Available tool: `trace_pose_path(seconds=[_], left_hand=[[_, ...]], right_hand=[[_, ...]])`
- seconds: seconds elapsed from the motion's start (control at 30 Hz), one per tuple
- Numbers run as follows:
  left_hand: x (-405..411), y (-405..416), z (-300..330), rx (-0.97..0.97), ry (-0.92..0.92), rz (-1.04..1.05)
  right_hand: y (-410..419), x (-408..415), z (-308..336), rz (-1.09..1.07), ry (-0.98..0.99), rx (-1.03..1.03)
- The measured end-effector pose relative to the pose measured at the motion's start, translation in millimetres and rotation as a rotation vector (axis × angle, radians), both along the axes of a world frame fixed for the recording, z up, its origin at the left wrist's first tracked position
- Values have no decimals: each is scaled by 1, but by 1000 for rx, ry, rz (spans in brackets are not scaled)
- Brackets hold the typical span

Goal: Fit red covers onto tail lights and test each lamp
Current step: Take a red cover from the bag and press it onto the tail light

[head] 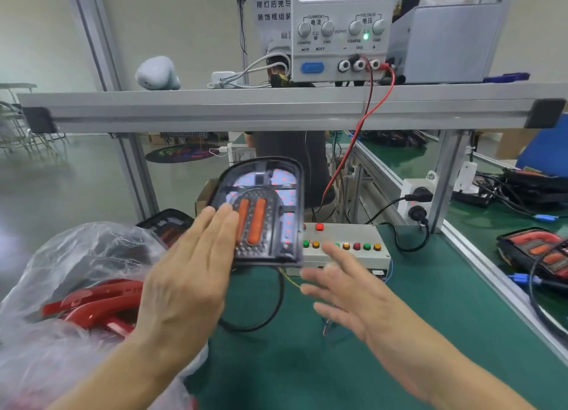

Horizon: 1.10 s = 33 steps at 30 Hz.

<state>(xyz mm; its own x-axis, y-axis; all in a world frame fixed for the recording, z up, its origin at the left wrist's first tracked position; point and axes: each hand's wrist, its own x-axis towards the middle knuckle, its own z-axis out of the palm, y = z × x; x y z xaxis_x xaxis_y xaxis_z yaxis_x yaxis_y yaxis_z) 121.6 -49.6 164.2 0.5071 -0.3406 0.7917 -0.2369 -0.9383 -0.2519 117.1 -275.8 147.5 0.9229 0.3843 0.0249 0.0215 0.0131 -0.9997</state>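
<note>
A black tail light [270,194] with two orange strips and small red dots stands tilted against the grey button box [347,256] in the middle of the green bench. My left hand [190,274] is flat with straight fingers, its fingertips at the lamp's lower left face. My right hand [341,290] hovers, blurred, with spread fingers just below the button box and holds nothing. Red covers [95,305] lie in a clear plastic bag [61,262] at the left.
A power supply [341,28] on the shelf [276,105] reads 12 V, its red lead [359,127] hanging down behind the lamp. A black cable [276,305] loops on the mat. More tail lights [541,253] lie on the right bench; another lamp [166,222] sits behind the bag.
</note>
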Motion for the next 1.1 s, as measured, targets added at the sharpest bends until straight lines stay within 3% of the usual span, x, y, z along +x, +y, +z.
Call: trace_pose_path(seconds=[0.1, 0.2, 0.27, 0.37, 0.4, 0.5, 0.57, 0.7, 0.87, 0.97, 1.1], left_hand=[[-17, -19, -8, 41, -18, -109], [-15, -32, -9, -8, 15, -229], [-8, -36, -11, -286, 135, -340], [3, -40, -16, -909, 460, -352], [8, -42, -22, -945, 616, -344], [19, -45, -55, -519, 987, -261], [24, -43, -74, -263, 1088, -170], [26, -35, -93, -43, 1047, -153], [19, -27, -77, 29, 995, -207], [13, -7, -56, -112, 846, -168], [10, 54, -31, -341, 466, -90]], right_hand=[[11, -2, 12, 72, -34, 146], [14, 0, 19, -46, 19, 261], [12, 8, 22, -132, 81, 327], [-1, 21, 29, -157, 204, 571], [-7, 23, 30, -146, 229, 648], [-30, 27, 26, -153, 262, 755], [-49, 25, 15, -172, 252, 740], [-91, 17, -16, -289, 263, 572], [-118, 3, -54, -422, 376, 288], [-124, 0, -66, -411, 403, 134], [-131, -1, -70, -324, 421, 12]])
